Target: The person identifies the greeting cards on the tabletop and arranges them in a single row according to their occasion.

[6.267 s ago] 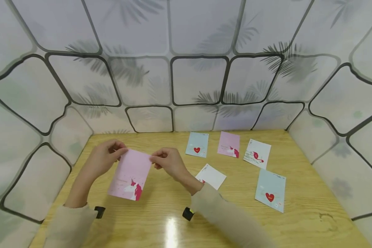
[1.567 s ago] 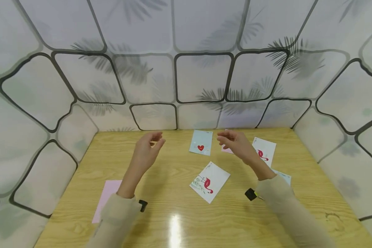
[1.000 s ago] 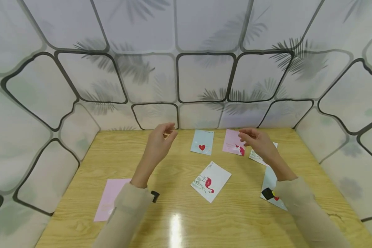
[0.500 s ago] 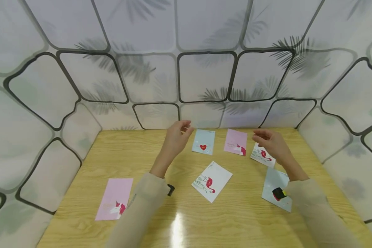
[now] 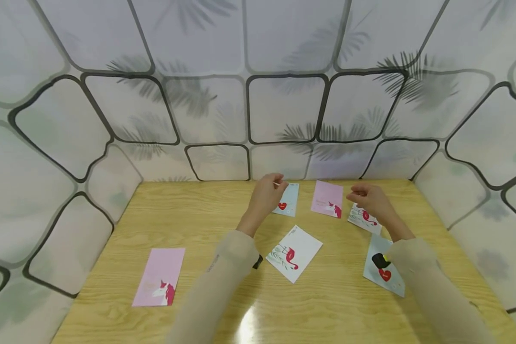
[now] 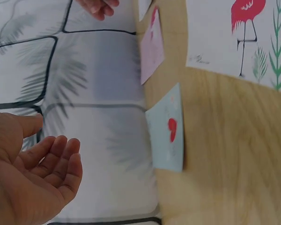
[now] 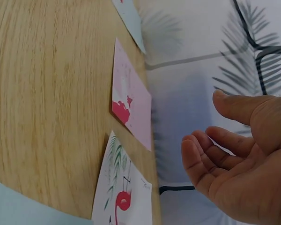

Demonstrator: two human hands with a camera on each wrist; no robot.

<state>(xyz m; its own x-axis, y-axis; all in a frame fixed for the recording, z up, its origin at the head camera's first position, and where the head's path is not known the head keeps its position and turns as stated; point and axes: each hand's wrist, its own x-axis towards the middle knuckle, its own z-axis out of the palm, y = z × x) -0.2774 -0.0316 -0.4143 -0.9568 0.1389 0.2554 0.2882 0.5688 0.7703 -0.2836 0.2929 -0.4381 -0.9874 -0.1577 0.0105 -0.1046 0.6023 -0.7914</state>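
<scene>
My left hand [image 5: 267, 195] hovers at the back of the table over a light blue heart card [image 5: 290, 204], covering its left part in the head view. Its fingers are loosely curved with nothing between them, and the left wrist view shows the same blue card [image 6: 167, 133] apart from the hand. My right hand [image 5: 371, 200] hangs over a white flamingo card [image 5: 358, 217], hiding its top. Thumb and fingers of the right hand [image 7: 239, 164] stand apart, holding nothing. Between the hands lies a pink unicorn card [image 5: 327, 196].
Nearer the middle, another white flamingo card [image 5: 303, 246] lies turned at an angle. A second light blue heart card [image 5: 376, 246] is partly under the right wrist camera. On the left lies a second pink unicorn card [image 5: 155, 272]. A patterned fabric wall [image 5: 215, 162] borders the wooden table [image 5: 124, 239].
Both hands held the left pink unicorn card at first; it now lies on the table at left. Since then both hands have moved right, the left one reaching the blue heart card.
</scene>
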